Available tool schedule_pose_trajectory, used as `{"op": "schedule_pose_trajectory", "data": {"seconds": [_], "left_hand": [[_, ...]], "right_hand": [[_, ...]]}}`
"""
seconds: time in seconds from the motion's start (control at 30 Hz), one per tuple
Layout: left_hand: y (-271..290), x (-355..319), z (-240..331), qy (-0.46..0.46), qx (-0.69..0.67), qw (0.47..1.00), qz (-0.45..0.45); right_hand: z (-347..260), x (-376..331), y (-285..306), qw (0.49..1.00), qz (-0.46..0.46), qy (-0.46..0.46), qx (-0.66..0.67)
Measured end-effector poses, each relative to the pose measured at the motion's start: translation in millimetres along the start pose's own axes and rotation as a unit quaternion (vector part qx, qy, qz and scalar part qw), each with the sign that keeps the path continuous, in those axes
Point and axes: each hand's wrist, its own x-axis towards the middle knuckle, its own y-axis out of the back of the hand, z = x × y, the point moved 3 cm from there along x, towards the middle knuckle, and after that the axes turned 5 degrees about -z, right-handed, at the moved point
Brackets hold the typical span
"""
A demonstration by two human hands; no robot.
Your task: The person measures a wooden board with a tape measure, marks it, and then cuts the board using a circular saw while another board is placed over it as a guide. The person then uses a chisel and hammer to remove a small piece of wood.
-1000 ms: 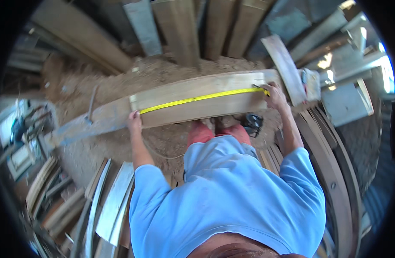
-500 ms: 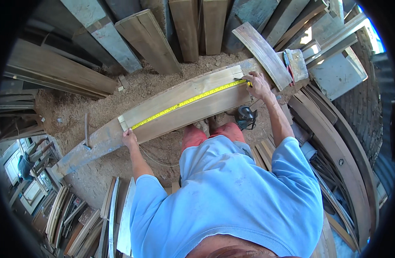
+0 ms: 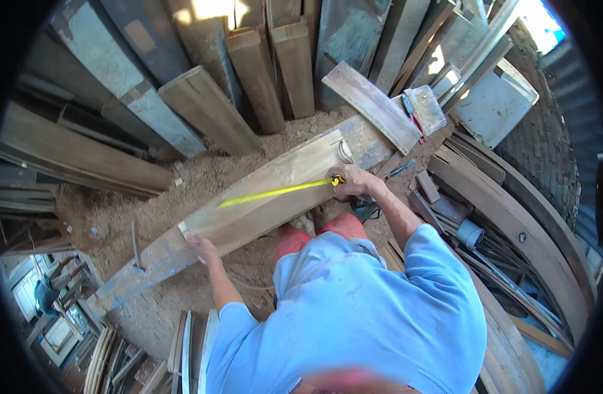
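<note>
Head view: the right hand [image 3: 356, 182] has its grip clamped on a tape measure [image 3: 339, 179], its yellow blade [image 3: 275, 194] out over a pale board [image 3: 265, 218] on the worktop [image 3: 373, 146]. The blurred left hand [image 3: 203, 248] is at the board's left end, its grip impossible to tell. Rightward, a bluish cylinder [image 3: 470, 233] sits among scraps, contents unclear.

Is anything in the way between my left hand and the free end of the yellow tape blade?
Nothing visible. The left hand is at the left end of the pale board, and only board surface shows between it and the free end of the yellow tape blade.
</note>
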Motion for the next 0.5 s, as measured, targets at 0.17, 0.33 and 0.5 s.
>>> {"op": "schedule_pose_trajectory", "data": {"seconds": [0.17,0.33,0.5], "left_hand": [[-60,-82,80,-0.104,0.348,0.899,-0.246],[-83,-100,99,-0.078,0.423,0.83,-0.355],[-94,-92,101,-0.022,0.451,0.811,-0.371]], "right_hand": [[56,-34,59,0.973,0.207,-0.106,0.004],[146,-65,148,0.889,0.352,-0.29,-0.053],[233,-84,209,0.768,0.545,-0.334,0.019]]}}
